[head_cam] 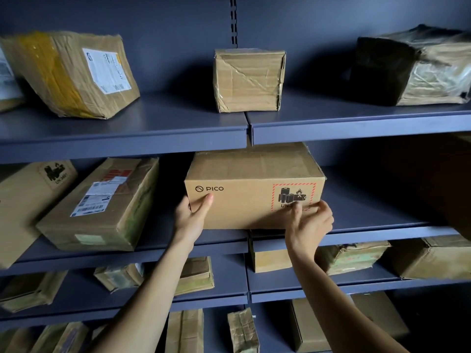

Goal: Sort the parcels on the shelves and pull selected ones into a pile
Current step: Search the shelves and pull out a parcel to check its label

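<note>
Your left hand [191, 217] grips the box [254, 189] at its 8 o'clock corner, thumb on the front and fingers round the side. Your right hand [311, 222] holds the 4 o'clock corner, fingers curled on the edge. The box sits on the middle shelf [382, 235], with a parcel [102, 205] at its 9 o'clock.

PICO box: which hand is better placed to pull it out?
Probably left: the left hand wraps a corner of the PICO box, thumb in front; the right hand only grips its lower corner.
</note>
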`<action>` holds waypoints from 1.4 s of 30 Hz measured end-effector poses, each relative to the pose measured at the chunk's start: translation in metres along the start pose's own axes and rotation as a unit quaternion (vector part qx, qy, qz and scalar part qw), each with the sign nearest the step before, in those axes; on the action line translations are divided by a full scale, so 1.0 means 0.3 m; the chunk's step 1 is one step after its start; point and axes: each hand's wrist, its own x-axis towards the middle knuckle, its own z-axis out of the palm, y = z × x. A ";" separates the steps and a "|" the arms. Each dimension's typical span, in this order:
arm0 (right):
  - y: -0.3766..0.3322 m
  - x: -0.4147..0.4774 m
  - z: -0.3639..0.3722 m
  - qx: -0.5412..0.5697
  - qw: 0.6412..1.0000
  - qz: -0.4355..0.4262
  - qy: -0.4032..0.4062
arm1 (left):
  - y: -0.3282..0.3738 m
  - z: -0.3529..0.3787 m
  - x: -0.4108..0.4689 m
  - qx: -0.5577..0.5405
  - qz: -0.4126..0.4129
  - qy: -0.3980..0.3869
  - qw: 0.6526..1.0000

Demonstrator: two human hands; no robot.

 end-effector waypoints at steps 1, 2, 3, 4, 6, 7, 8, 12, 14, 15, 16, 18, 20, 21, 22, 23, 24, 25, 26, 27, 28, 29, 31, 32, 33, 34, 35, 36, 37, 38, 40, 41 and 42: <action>0.006 -0.004 0.002 -0.001 1.000 -0.005 -0.009 | -0.004 0.001 0.007 0.007 0.004 0.010 1.000; 0.008 -0.005 0.002 0.000 1.000 -0.007 -0.016 | -0.008 0.001 0.014 0.014 0.006 0.014 1.000; 0.008 -0.001 0.000 0.001 1.000 -0.007 -0.022 | -0.007 0.001 0.016 0.023 0.006 0.016 1.000; 0.004 0.008 -0.002 0.001 1.000 -0.003 -0.028 | -0.011 0.004 0.018 0.029 0.006 0.019 0.999; -0.004 0.037 -0.006 -0.008 0.999 0.007 -0.040 | -0.021 0.008 0.014 0.053 0.010 0.028 0.998; -0.009 0.053 -0.010 -0.012 0.999 0.012 -0.043 | -0.024 0.012 0.007 0.068 0.013 0.030 0.997; -0.013 0.065 -0.014 -0.015 0.999 0.015 -0.045 | -0.028 0.017 -0.001 0.074 0.016 0.031 0.997; -0.017 0.082 -0.027 -0.019 0.998 0.025 -0.062 | -0.005 0.026 0.002 0.113 -0.017 0.026 0.993; -0.035 0.086 -0.031 -0.025 0.995 0.063 -0.069 | 0.019 0.021 0.010 0.147 -0.046 0.016 0.988; -0.050 0.086 -0.032 -0.020 0.994 0.087 -0.070 | 0.034 0.017 0.009 0.159 -0.056 0.008 0.986; -0.066 0.081 -0.035 -0.013 0.992 0.107 -0.067 | 0.051 0.013 0.001 0.170 -0.061 0.002 0.984; -0.087 0.067 -0.043 0.009 0.992 0.121 -0.042 | 0.064 0.001 -0.014 0.191 -0.068 -0.008 0.979; -0.115 0.036 -0.063 0.043 0.995 0.086 -0.014 | 0.074 -0.015 -0.046 0.201 -0.072 -0.001 0.977; -0.134 0.016 -0.068 0.055 0.997 0.051 -0.028 | 0.079 -0.026 -0.063 0.198 -0.073 0.008 0.977; -0.160 -0.006 -0.070 0.062 0.996 0.016 -0.060 | 0.089 -0.038 -0.078 0.191 -0.074 0.021 0.979; -0.189 -0.028 -0.069 0.072 0.992 -0.019 -0.098 | 0.109 -0.046 -0.099 0.178 -0.069 0.029 0.981; -0.227 -0.050 -0.065 0.087 0.986 -0.050 -0.134 | 0.142 -0.048 -0.123 0.159 -0.054 0.030 0.985; -0.266 -0.073 -0.059 0.106 0.977 -0.079 -0.168 | 0.182 -0.048 -0.149 0.138 -0.035 0.029 0.989; -0.313 -0.099 -0.057 0.123 0.966 -0.106 -0.201 | 0.222 -0.048 -0.175 0.121 -0.010 0.028 0.992; -0.357 -0.126 -0.051 0.140 0.954 -0.134 -0.230 | 0.270 -0.051 -0.205 0.113 0.019 0.028 0.993; -0.402 -0.155 -0.047 0.154 0.940 -0.160 -0.260 | 0.318 -0.055 -0.235 0.105 0.054 0.030 0.993; -0.446 -0.187 -0.042 0.171 0.924 -0.183 -0.288 | 0.363 -0.064 -0.264 0.097 0.089 0.032 0.991; -0.535 -0.255 -0.037 0.200 0.897 -0.219 -0.329 | 0.439 -0.099 -0.305 0.096 0.151 0.045 0.983; -0.582 -0.289 -0.036 0.217 0.884 -0.232 -0.343 | 0.471 -0.125 -0.318 0.107 0.178 0.058 0.977; -0.625 -0.317 -0.031 0.234 0.875 -0.239 -0.351 | 0.499 -0.154 -0.328 0.116 0.202 0.071 0.970; -0.667 -0.342 -0.026 0.250 0.867 -0.242 -0.356 | 0.525 -0.182 -0.331 0.117 0.224 0.085 0.964; -0.703 -0.361 -0.016 0.260 0.862 -0.245 -0.359 | 0.545 -0.214 -0.329 0.106 0.243 0.099 0.959; -0.738 -0.376 -0.005 0.264 0.859 -0.250 -0.360 | 0.560 -0.249 -0.317 0.089 0.256 0.115 0.956; -0.771 -0.388 0.010 0.264 0.857 -0.256 -0.361 | 0.574 -0.285 -0.302 0.069 0.264 0.133 0.953; -0.803 -0.396 0.029 0.265 0.855 -0.260 -0.363 | 0.585 -0.324 -0.281 0.050 0.269 0.155 0.949; -0.872 -0.408 0.068 0.266 0.852 -0.278 -0.356 | 0.609 -0.411 -0.233 0.021 0.291 0.204 0.934; -0.908 -0.413 0.094 0.261 0.851 -0.294 -0.347 | 0.626 -0.458 -0.205 0.007 0.301 0.228 0.926; -0.946 -0.418 0.123 0.252 0.852 -0.310 -0.338 | 0.644 -0.509 -0.169 -0.010 0.307 0.246 0.919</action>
